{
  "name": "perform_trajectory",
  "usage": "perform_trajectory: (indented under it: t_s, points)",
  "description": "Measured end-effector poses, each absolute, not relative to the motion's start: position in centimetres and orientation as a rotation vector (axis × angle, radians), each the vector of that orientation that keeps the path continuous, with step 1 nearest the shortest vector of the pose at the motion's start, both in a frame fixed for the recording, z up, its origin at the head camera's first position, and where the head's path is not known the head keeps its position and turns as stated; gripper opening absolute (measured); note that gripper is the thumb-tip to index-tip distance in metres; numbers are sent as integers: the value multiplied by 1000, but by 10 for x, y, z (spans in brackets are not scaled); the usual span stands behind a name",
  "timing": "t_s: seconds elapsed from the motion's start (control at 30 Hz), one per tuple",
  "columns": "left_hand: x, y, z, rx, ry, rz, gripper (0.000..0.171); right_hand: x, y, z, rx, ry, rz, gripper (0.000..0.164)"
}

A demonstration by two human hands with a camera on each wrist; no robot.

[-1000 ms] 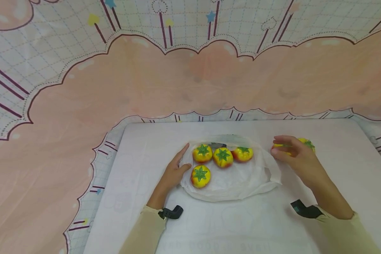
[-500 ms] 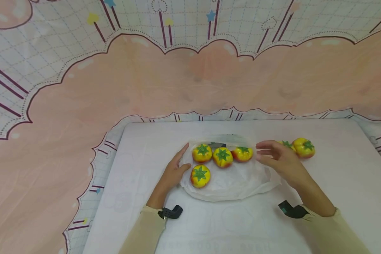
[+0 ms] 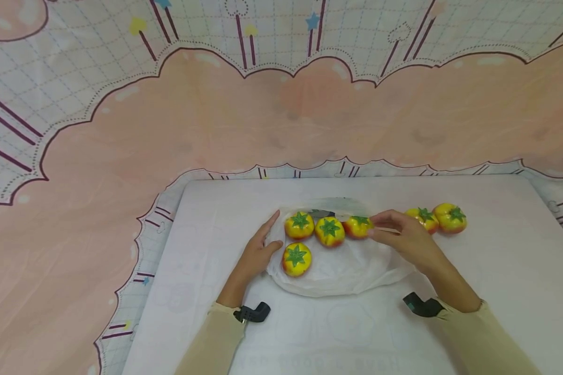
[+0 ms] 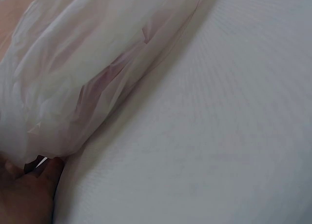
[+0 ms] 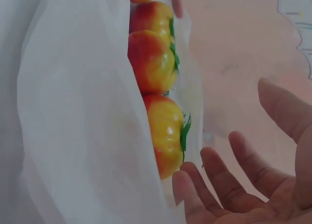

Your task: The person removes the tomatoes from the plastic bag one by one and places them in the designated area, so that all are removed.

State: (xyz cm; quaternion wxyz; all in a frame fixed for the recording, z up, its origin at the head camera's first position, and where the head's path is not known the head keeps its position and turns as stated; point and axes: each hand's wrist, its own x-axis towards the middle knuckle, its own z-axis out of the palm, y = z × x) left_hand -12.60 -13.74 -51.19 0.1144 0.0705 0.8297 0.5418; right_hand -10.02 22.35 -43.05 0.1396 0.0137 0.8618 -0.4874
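Note:
A thin white plastic bag lies on the table with its mouth spread wide. Inside it show several yellow-and-red tomatoes with green star-shaped tops; one tomato sits nearer the front, while the others form a row behind. My left hand rests at the bag's left edge, its fingers straight and its thumb spread. In the left wrist view the fingertips touch the bag. My right hand reaches to the rightmost tomato in the bag. Its fingers are spread in the right wrist view, beside that fruit and not wrapped round it.
Two more tomatoes, a left one and a right one, lie side by side on the white table, behind my right hand. A patterned cloth hangs past the table's back edge. Dark wrist cameras sit on both wrists.
My right hand has moved left, from the two tomatoes outside the bag to the rightmost tomato inside it. My left hand and the bag have stayed in place.

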Motion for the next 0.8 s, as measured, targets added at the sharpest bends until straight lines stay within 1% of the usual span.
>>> perform_trajectory:
  t_s: [0.13, 0.33, 0.6, 0.8]
  points:
    - [-126, -138, -512, 201, 2429, 1591, 72, -104, 222, -435, 23, 2507, -1395, 57]
    - [-126, -138, -512, 194, 2424, 1586, 72, -108, 217, -438, 45, 2513, -1375, 67]
    - [-126, -138, -512, 191, 2429, 1587, 72, -113, 212, -443, 51, 2479, -1427, 66]
    - [-127, -137, -514, 187, 2426, 1580, 71, -116, 209, -445, 130, 2468, -1383, 70]
